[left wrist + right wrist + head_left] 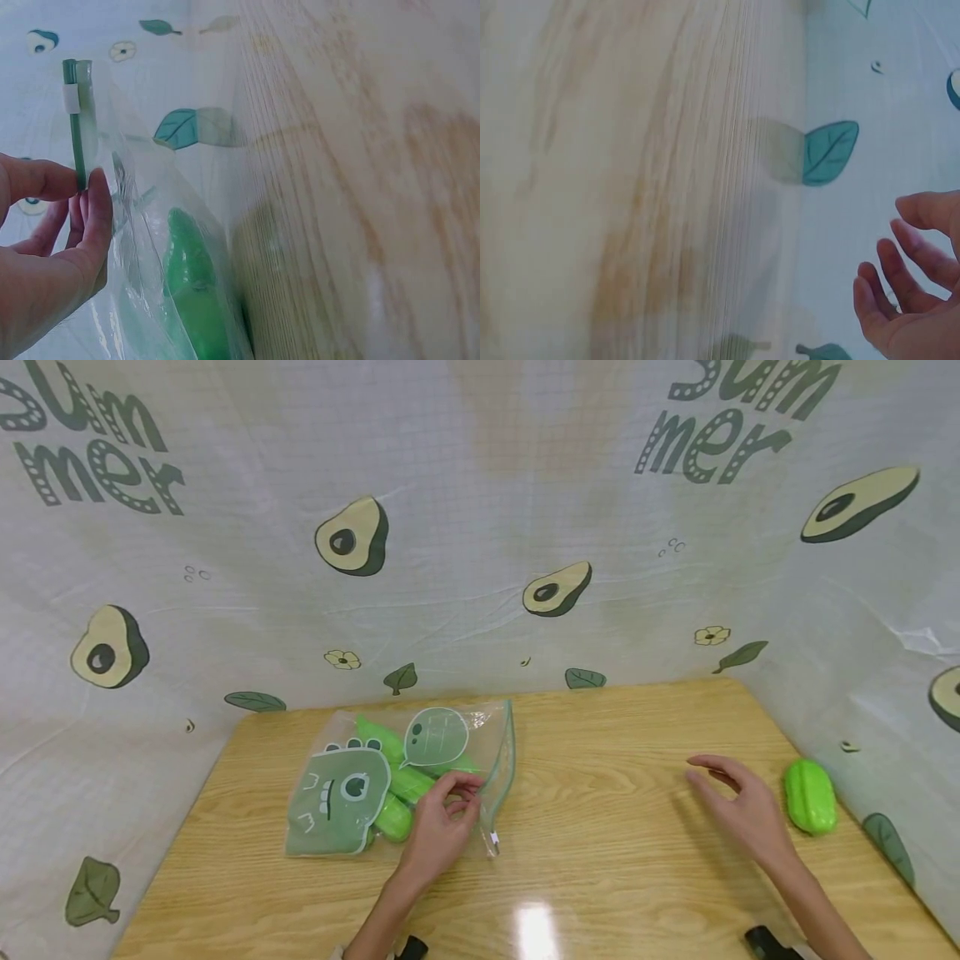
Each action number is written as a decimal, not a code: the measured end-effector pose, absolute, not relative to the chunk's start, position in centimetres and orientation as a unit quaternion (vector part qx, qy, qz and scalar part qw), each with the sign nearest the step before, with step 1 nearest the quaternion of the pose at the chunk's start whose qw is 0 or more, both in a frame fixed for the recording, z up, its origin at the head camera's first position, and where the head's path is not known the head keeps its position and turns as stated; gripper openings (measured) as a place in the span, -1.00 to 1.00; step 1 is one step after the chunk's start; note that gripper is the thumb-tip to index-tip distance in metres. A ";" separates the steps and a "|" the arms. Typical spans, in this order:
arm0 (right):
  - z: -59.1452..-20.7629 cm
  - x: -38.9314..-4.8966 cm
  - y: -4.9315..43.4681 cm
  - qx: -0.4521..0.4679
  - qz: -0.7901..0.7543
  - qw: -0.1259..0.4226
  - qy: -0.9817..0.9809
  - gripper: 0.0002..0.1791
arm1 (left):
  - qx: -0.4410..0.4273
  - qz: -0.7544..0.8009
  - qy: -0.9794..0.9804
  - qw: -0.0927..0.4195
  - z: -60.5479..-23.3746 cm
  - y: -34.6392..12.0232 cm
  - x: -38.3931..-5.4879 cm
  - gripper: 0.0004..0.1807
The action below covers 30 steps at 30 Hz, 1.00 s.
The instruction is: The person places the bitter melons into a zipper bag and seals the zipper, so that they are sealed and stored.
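A clear zip bag (491,735) with a green monster print lies on the left half of the table. Several bright green toy vegetables (393,818) show through its plastic. My left hand (442,827) pinches the bag's green zip edge between thumb and fingers, as the left wrist view shows, with a white slider (71,98) farther along that edge. My right hand (742,814) is held over the right side of the table, its fingers loosely bent and nothing in them. Just right of it lies a ribbed green toy vegetable (810,797).
The wooden table (600,827) is bordered at the back and both sides by a pale curtain (465,527) printed with avocados and leaves. The ribbed toy lies close to the right-hand curtain. Dark straps or devices show at both wrists.
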State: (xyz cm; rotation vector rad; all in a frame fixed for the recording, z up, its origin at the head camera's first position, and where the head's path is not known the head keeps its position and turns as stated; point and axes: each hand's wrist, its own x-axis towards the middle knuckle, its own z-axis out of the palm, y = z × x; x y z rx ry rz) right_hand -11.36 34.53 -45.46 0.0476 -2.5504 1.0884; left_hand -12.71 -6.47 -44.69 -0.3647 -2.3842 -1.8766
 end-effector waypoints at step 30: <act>-46.3 -8.5 41.6 -0.091 0.326 0.264 -0.903 -0.62 | -0.117 -0.611 -0.782 0.044 -44.8 -6.5 -12.8 -0.75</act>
